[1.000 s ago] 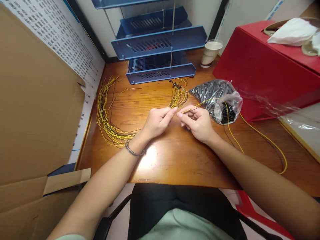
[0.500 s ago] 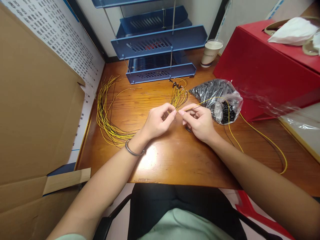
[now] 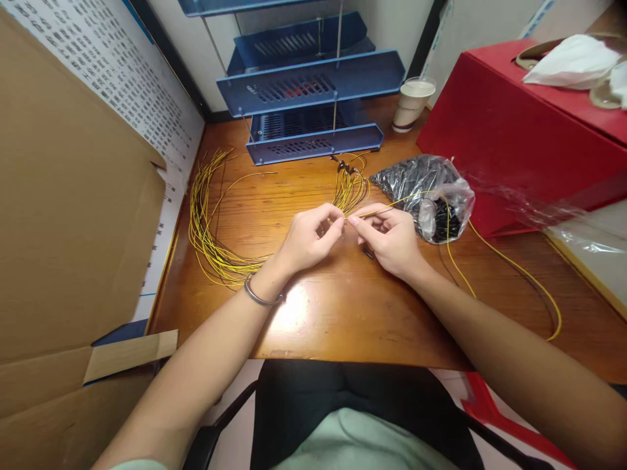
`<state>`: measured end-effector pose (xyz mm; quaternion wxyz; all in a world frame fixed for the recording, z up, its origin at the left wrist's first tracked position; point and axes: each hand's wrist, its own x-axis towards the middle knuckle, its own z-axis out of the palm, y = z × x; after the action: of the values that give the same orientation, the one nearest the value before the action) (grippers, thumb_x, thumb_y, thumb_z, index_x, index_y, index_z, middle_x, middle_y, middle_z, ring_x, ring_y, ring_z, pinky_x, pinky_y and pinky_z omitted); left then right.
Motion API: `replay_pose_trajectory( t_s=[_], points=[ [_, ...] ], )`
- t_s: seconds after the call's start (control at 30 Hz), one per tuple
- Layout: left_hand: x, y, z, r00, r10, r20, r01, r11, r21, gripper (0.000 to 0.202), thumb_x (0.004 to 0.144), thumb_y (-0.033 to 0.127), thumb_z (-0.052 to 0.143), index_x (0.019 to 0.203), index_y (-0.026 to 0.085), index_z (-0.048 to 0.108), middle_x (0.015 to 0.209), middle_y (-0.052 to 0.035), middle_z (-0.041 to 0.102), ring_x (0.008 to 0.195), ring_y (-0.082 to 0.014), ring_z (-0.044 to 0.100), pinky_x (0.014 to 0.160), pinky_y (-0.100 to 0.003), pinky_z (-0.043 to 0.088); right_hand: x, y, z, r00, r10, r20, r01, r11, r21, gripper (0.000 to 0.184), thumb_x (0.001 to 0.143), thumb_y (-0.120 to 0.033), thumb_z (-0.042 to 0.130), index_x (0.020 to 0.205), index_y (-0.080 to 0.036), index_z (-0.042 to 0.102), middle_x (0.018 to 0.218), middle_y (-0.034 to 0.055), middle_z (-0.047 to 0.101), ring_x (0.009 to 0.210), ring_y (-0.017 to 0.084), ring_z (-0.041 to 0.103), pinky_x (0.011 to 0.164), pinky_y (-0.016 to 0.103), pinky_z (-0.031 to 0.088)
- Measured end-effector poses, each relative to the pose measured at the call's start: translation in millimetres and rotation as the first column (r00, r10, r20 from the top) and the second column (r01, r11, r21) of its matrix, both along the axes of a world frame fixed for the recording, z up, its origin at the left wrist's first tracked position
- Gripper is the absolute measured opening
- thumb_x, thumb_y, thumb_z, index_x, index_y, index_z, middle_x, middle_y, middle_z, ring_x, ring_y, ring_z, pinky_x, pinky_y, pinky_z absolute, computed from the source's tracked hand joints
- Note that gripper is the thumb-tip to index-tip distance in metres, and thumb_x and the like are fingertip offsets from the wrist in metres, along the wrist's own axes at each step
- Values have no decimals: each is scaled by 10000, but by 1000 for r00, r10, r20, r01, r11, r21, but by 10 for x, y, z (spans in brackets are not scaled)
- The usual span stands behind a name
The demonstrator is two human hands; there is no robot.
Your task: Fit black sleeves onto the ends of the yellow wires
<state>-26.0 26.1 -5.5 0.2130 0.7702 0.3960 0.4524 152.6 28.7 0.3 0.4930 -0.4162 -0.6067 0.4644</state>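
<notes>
Over the middle of the wooden table (image 3: 343, 320), my left hand (image 3: 316, 235) and my right hand (image 3: 386, 238) meet fingertip to fingertip. The right thumb and forefinger pinch a thin yellow wire (image 3: 455, 262), which arcs back over a plastic bag and loops down to the right. My left hand is pinched too, at the wire's end; the tiny part between its fingertips is too small to make out. Just behind the hands lies a bundle of yellow and black wires (image 3: 350, 189) with black ends. A small black piece (image 3: 368, 252) rests beneath my right hand.
A long coil of yellow and black wires (image 3: 200, 228) lies at the left. The clear bag of black parts (image 3: 416, 179) sits by a red box (image 3: 509, 130). Behind stand blue file trays (image 3: 313, 143) and a paper cup (image 3: 414, 108). Cardboard (image 3: 73, 196) borders the left side.
My fingertips have drawn very slightly closer together at the wire's end. Otherwise both hands keep the same pinch and place.
</notes>
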Motion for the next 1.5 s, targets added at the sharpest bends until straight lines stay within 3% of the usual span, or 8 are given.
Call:
replay_pose_trajectory(
  t_s=[0.57,0.83,1.07,1.5],
  points=[
    [3,-8,5,1000,-14,-13,12,996,-85,230,1002,316,528,867,162,634,727,-13,670,583,-98,554,588,-232,427,-7,6,12,999,7,-41,-7,1000,-22,340,746,-479,839,777,-187,668,519,-43,605,424,86,492,418,240,353],
    [6,-4,-5,999,-9,-39,5,996,-94,291,1021,345,503,787,180,556,622,17,588,551,-100,518,579,-236,403,-14,-11,6,999,15,-46,-16,1000,-23,255,761,-376,833,780,-181,670,509,-48,599,416,78,481,411,236,337],
    [5,10,-43,996,25,-89,-28,999,-23,439,1044,372,452,652,179,492,559,22,515,512,-92,459,553,-244,358,-10,-1,-16,996,22,-82,-23,1000,-12,267,778,-399,804,790,-172,664,497,-50,584,413,79,485,411,230,340],
    [9,-11,-30,998,1,-66,-4,999,-32,392,1011,451,530,756,163,603,623,15,606,546,-90,499,562,-232,367,-16,-9,-3,994,55,-100,-55,998,-7,239,761,-351,822,776,-173,664,499,-52,601,409,74,490,419,228,353]
  ],
)
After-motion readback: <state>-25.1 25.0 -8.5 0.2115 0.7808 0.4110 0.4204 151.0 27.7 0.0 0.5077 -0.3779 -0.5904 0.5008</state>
